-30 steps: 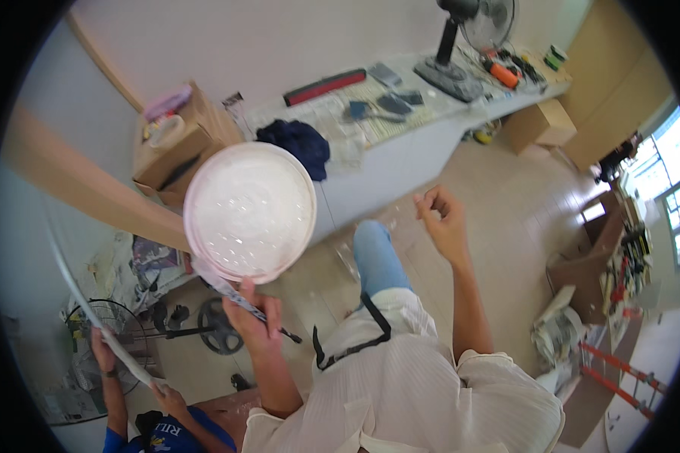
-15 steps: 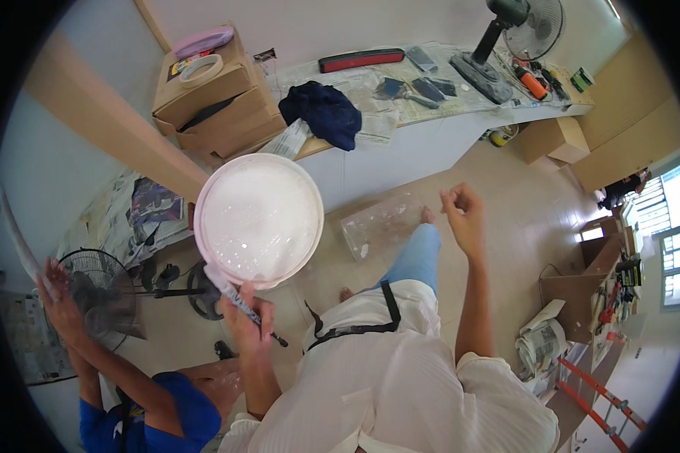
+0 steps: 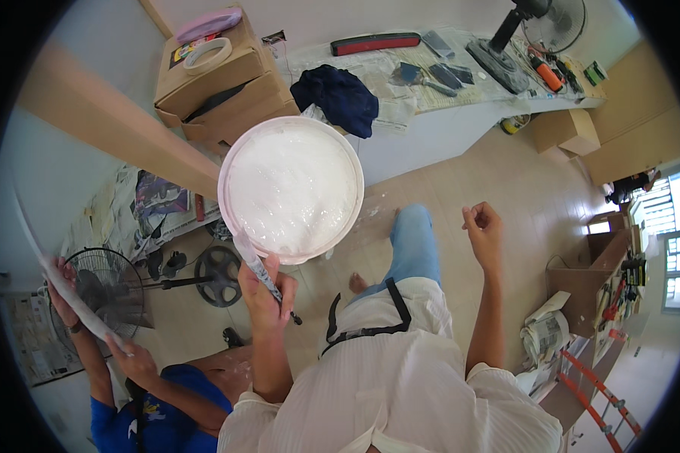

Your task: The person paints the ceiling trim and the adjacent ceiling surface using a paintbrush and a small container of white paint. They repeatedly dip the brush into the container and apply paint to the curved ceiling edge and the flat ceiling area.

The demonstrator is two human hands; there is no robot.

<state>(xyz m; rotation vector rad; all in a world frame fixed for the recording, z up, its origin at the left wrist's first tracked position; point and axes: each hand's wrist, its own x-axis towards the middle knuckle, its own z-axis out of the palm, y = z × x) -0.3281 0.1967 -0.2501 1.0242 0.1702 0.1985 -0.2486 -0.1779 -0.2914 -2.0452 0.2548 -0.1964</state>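
My left hand [image 3: 270, 296] is closed at the near rim of a round pale pink bucket [image 3: 224, 198], seemingly supporting it. Thick white paint-like material [image 3: 293, 185] covers the inside, its surface wet and ridged. Under the fingers of the same hand lies a slim tool [image 3: 261, 276] with a grey patterned handle, a dark tip and a pale end against the rim; its exact kind is unclear. To the right, my right hand [image 3: 485, 228] hangs in the air with its fingers curled in, and nothing shows in it.
A person in blue [image 3: 177, 392] at the left handles a long white strip [image 3: 75, 306]. Beyond the bucket stand a cardboard box [image 3: 227, 90] and a bench with dark cloth [image 3: 336, 98], scrapers [image 3: 442, 75] and a fan [image 3: 499, 64]. An orange ladder [image 3: 597, 400] leans right.
The bucket and my left hand have moved right, the bucket also slightly farther away. My right hand has shifted a little right and down. The co-worker's hand now meets the strip lower down.
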